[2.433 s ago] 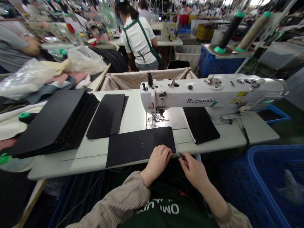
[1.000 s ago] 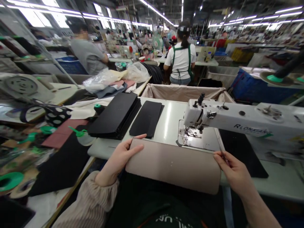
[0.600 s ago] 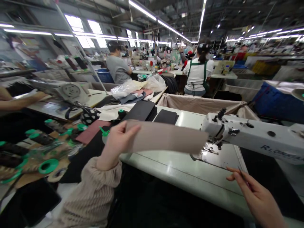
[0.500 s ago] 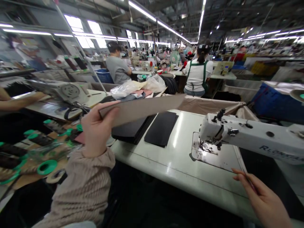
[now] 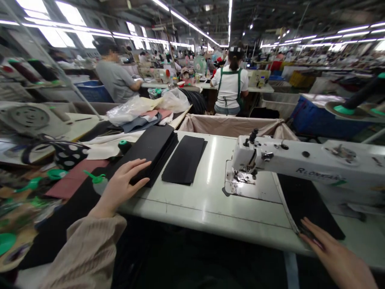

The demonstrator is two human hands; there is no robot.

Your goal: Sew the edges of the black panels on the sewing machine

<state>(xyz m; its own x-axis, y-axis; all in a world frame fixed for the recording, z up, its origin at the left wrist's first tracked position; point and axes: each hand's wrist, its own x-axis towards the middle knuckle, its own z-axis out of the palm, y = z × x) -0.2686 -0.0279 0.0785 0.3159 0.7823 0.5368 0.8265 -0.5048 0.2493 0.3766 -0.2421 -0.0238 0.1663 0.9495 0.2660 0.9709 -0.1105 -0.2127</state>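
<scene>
Left hand, left of centre: grip wide, thumb well apart from the fingers, with nothing seen in it. Fingers lie over the near end of the stack; firm contact cannot be told. Stack: black, matte, smooth-faced oblong sheets in a thick block, layered edges showing along its right side.

Right hand, lower right: grip narrow, holding a slim dark tool, largely hidden by the fingers. Fingertips are at the lower left corner of a black slab, which has a pale strip along its left edge.

Counter: pale, glossy, rounded front edge, a thin dark line running along it. On it, centre of frame, a low pile of black oblong sheets, slightly fanned, just right of the stack.

Sewing machine, right: white, hard casing, dark lettering; bright metal plate under its head.

Left of the stack: dark spool with green top; bottle, translucent, green nozzle; flat dull-pink sheet. Upper left of centre: crinkled clear plastic over mixed scraps. Behind the counter: bin lined with creased beige cloth.
</scene>
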